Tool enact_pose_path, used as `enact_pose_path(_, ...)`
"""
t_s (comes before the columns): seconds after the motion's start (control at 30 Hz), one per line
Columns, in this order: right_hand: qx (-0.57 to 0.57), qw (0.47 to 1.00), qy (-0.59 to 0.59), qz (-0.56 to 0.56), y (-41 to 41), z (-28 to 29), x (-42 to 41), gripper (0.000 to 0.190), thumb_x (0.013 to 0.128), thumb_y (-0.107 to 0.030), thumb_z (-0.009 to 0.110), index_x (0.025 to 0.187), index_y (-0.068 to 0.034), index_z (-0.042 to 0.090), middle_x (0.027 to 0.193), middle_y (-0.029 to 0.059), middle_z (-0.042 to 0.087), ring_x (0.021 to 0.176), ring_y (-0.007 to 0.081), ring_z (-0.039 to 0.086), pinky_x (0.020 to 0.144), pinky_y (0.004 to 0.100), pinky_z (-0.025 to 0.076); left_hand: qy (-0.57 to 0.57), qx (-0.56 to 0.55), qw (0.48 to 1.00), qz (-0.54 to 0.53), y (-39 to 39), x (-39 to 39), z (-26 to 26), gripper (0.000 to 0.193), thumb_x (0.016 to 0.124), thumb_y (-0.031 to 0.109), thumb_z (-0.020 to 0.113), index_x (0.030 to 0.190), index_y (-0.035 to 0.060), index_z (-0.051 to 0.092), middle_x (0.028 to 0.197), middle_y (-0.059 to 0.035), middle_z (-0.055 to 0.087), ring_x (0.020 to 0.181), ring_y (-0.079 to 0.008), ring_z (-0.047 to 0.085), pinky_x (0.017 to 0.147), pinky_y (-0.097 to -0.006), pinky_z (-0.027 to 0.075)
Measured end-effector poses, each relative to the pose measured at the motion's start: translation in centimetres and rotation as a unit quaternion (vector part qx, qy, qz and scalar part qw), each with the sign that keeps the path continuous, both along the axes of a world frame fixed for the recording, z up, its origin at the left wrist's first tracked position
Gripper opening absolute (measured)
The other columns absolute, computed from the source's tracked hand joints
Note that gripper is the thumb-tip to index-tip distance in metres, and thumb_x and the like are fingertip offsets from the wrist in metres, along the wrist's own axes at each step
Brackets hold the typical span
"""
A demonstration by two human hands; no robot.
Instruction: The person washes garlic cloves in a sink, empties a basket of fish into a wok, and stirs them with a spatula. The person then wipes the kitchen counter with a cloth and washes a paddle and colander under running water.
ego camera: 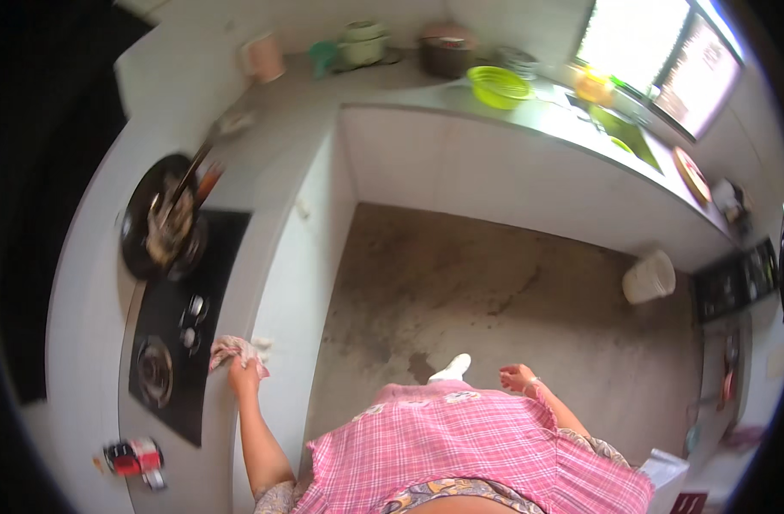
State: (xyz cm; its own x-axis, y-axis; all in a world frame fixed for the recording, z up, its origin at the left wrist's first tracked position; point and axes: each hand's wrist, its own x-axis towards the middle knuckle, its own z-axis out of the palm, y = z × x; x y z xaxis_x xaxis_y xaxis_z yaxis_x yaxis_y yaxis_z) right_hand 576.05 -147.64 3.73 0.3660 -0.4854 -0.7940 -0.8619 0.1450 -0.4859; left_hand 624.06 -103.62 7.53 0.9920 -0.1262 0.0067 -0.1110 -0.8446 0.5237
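My left hand (244, 376) grips a pink patterned cloth (232, 349) at the counter's front edge, beside the black gas hob (218, 257). Free of any object, my right hand (517, 378) hangs over the floor at my side, fingers loosely curled. A black wok (135, 238) sits on the hob's far burner, with food (167, 231) in it and a long-handled utensil (189, 173) leaning across its rim. The nearer burner (155, 371) has nothing on it.
A lime-green basin (500, 88), a dark pot (446, 51) and a pale green rice cooker (362, 45) stand along the back counter. The sink (629, 132) lies below the window. On the floor at right is a white bucket (649, 277). Packets (135, 457) lie left of me.
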Motion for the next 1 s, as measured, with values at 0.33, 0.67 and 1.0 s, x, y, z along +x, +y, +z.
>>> enact_pose_path(0.33,0.004,0.973,-0.179,-0.144,-8.9,6.8,-0.4,0.039,0.085,-0.027,0.056,0.116,-0.004,0.054,0.098,0.0069,0.062,0.083,0.0145,0.061,0.066,0.0262,0.049,0.350,-0.246,0.813,-0.394,-40.5,-14.5,4.1,0.020,0.080,0.012,0.058,0.095,-0.0008,0.060,0.080,-0.0060,0.063,0.067,-0.0113,0.059,0.060,-0.0260,0.049)
enact_pose_path(0.67,0.212,0.780,-0.451,-0.378,-16.9,7.9,1.7,0.033,0.089,-0.025,0.050,0.115,-0.004,0.048,0.100,0.0063,0.059,0.085,0.0168,0.060,0.069,0.0310,0.053,0.382,-0.054,0.635,-0.669,-55.5,-27.2,10.1,0.033,0.083,0.026,0.056,0.107,0.0032,0.059,0.092,-0.0107,0.059,0.086,-0.0168,0.058,0.074,-0.0287,0.045)
enact_pose_path(1.0,0.027,0.801,-0.446,-0.399,-31.4,7.6,4.9,0.034,0.080,-0.012,0.059,0.111,-0.002,0.051,0.101,0.0067,0.059,0.092,0.0159,0.056,0.083,0.0304,0.044,0.388,-0.072,0.606,-0.691,-70.0,-22.2,7.0,0.042,0.082,0.025,0.055,0.116,0.0007,0.052,0.105,-0.0153,0.059,0.097,-0.0230,0.058,0.084,-0.0315,0.045)
